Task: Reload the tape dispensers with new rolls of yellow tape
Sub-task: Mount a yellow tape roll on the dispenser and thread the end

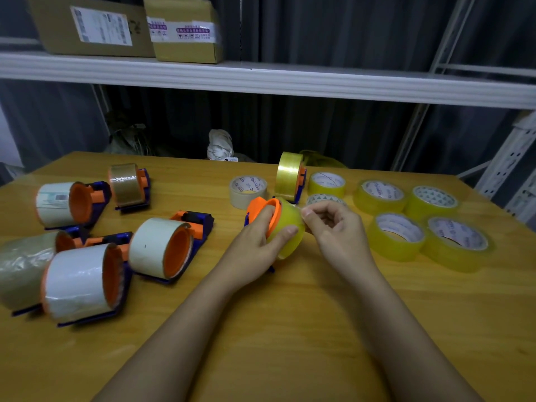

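My left hand [255, 242] grips a blue-and-orange tape dispenser [262, 210] at the table's middle, with a yellow tape roll [288, 224] seated on its orange hub. The thumb lies across the roll's face and the fingers reach into the hub. My right hand [333, 224] pinches at the roll's upper right edge with thumb and forefinger; whether a tape end is caught there is hidden. Behind stands another dispenser [291, 177] loaded with a yellow roll. Several loose yellow rolls [397, 236] lie flat to the right.
Several blue-and-orange dispensers [171, 248] with whitish or brownish rolls crowd the wooden table's [290, 329] left side. A beige roll [248, 191] lies behind my left hand. A white shelf [261, 79] with cardboard boxes [182, 27] runs overhead. Metal racking [510, 169] stands at the right.
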Demonstrator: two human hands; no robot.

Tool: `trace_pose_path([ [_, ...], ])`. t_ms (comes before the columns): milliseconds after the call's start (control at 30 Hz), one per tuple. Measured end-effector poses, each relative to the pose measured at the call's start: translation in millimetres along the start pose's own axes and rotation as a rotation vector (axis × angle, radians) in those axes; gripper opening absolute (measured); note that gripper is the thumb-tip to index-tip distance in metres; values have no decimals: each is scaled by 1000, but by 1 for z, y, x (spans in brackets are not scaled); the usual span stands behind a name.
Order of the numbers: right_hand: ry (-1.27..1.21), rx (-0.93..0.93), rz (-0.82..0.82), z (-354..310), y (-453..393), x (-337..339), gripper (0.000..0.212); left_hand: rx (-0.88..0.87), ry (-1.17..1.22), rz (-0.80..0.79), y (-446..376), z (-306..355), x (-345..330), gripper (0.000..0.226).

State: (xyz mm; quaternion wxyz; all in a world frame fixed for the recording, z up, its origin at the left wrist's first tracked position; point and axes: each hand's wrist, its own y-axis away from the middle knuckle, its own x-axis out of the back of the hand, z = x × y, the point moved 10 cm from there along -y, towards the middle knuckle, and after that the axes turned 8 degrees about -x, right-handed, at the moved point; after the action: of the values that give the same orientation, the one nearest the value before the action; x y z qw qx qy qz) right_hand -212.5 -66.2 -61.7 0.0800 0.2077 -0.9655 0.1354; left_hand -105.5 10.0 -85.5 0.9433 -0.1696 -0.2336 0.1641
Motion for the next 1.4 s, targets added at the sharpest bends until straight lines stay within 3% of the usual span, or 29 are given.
trace_pose_path([
  [133,-28,-39,-7,7,-1,-3,16,22,51,22,1,-1,1,31],
  [300,-248,-135,-57,9,-1,-5,15,38,124,38,-1,-4,2,40],
  [567,-225,-90,-98,2,-2,-3,14,19,248,53,0,0,4,23],
  [833,173,390,-80,-30,11,-2,15,-11,276,92,0,10,13,22],
  [967,343,619,42,-42,21,-3,22,-16,270,93,0,13,14,20],
  [1400,592,878,198,-54,41,-16,18,-34,241,124,1,14,16,17],
])
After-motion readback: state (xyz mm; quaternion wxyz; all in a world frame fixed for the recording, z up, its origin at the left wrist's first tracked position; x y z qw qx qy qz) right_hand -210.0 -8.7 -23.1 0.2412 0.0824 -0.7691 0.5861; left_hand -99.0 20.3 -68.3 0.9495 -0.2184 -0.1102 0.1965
